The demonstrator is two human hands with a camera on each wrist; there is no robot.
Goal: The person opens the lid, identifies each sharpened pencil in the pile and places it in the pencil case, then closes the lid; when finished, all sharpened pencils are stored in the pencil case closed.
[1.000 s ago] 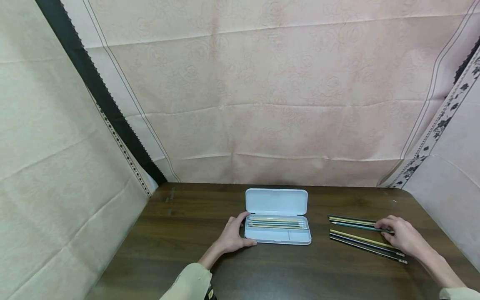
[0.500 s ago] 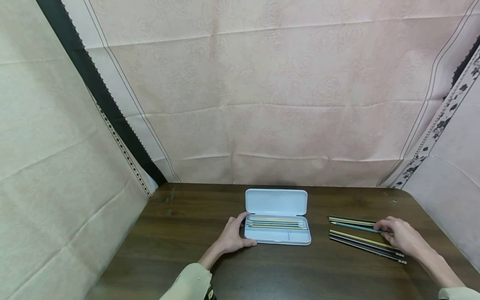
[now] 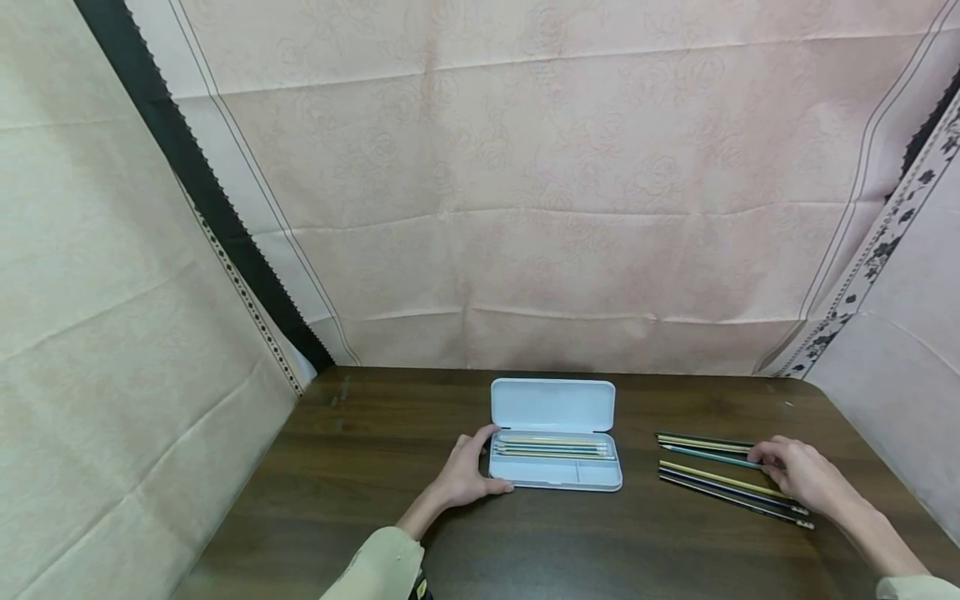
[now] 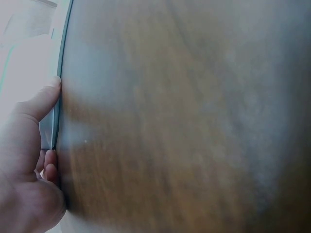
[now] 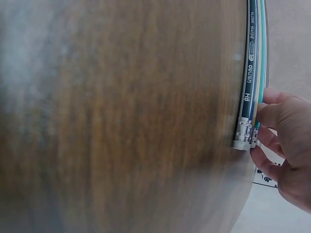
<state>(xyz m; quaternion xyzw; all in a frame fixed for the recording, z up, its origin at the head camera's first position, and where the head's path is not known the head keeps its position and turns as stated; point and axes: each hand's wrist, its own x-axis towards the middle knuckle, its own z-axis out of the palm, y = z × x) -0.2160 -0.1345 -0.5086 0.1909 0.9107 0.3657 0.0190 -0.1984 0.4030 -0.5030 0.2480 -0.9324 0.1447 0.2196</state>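
Observation:
A light blue pencil case (image 3: 534,482) lies open on the table, its lid tipped back and several pencils (image 3: 551,454) in its rear compartment. My left hand (image 3: 463,473) holds the case's left end, thumb at the front corner and fingers at the back corner. On the right, my right hand (image 3: 802,471) pinches a teal pencil (image 3: 705,454) near its rear end, thumb against it in the right wrist view. Dark and yellow pencils (image 3: 697,438) lie just behind it. In front, another group of yellow and dark pencils (image 3: 731,490) lies slanted, eraser ends towards me.
The dark brown wooden table (image 3: 585,542) runs back to a pale cloth hanging (image 3: 540,208). More cloth hangs along the left (image 3: 112,375) and right sides. The case's front compartment (image 3: 534,472) has a divider towards its right.
My right hand has shifted very slightly left, and the teal pencil has turned a little away from the dark and yellow pencils behind it. The left hand and the case stay put.

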